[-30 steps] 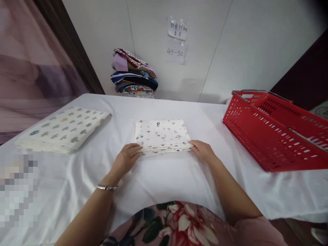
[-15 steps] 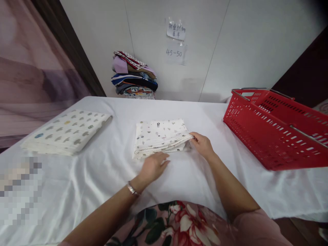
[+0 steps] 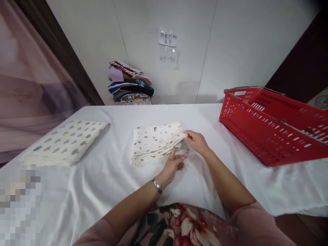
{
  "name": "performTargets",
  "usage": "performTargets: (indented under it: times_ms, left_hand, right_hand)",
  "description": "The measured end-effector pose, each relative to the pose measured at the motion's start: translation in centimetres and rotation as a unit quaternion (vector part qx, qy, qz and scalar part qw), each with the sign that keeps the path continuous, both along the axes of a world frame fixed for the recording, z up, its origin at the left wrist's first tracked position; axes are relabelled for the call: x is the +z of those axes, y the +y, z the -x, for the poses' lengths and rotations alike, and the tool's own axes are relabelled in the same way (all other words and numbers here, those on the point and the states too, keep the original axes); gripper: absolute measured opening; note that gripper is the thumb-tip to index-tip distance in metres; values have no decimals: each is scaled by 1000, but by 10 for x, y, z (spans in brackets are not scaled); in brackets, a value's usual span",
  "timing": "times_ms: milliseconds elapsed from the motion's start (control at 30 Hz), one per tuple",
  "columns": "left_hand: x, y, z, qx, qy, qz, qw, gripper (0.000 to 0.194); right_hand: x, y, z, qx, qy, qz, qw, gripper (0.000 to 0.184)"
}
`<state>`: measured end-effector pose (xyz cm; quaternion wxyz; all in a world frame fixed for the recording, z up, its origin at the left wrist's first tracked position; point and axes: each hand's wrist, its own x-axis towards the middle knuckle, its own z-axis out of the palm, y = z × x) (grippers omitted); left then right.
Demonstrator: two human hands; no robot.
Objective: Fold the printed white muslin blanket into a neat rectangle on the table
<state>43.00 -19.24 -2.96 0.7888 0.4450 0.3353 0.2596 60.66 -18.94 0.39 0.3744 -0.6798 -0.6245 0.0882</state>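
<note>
A folded white cloth [image 3: 156,138] with a small scattered print lies in the middle of the table. My right hand [image 3: 197,141] pinches its near right corner, lifting several layers so their edges fan apart. Just in front of the cloth is my left hand [image 3: 174,165], with a silver bracelet at the wrist. Its thumb and forefinger are spread close to the lifted edge, and the other fingers are curled; it holds nothing. To the left lies another folded white cloth [image 3: 69,140] with a cloud-like or mushroom-like grey print.
A red plastic basket [image 3: 256,133] with metal handles stands at the right. Behind the table's far edge is a stack of folded fabrics [image 3: 130,83]. Handwritten paper signs [image 3: 167,58] hang on the wall. A white tablecloth [image 3: 102,201] covers the table.
My left hand has moved right along the cloth's near edge toward my right hand, its thumb and forefinger now spread. My right hand keeps the corner, with the layers lifted and fanned more.
</note>
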Motion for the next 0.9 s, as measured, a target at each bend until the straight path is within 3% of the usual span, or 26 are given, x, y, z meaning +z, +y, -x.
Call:
performTargets:
  times_ms: [100, 200, 367, 467, 533, 600, 667, 733, 900]
  left_hand:
    - [0, 3, -6, 13, -21, -7, 1000, 75]
    - [1, 6, -12, 15, 18, -20, 1000, 61]
    - [-1, 1, -15, -103, 112, -138, 979, 42]
    - [-2, 1, -10, -95, 174, -340, 919, 24]
    - [-2, 4, -5, -57, 208, -493, 843, 24]
    - [-2, 9, 0, -42, 236, -589, 772, 27]
    - [-3, 13, 5, -47, 253, -626, 736, 28]
    - [-4, 16, 10, -47, 260, -639, 722, 27]
    - [-1, 29, 27, 11, 284, -688, 668, 27]
  right_hand:
    - [-2, 2, -1, 7, 14, -9, 1000, 27]
    - [-3, 2, -2, 12, 14, -15, 1000, 26]
    - [-5, 0, -6, 12, 12, -3, 1000, 27]
    - [-6, 0, -7, 15, 13, 7, 1000, 26]
    - [-5, -1, -7, 18, 15, 17, 1000, 25]
    - [-4, -2, -7, 23, 15, 32, 999, 24]
    - [-3, -5, -7, 32, 6, 51, 998, 23]
    - [-2, -9, -7, 38, -7, 68, 997, 22]
    - [-7, -19, -8, 42, -24, 92, 995, 22]
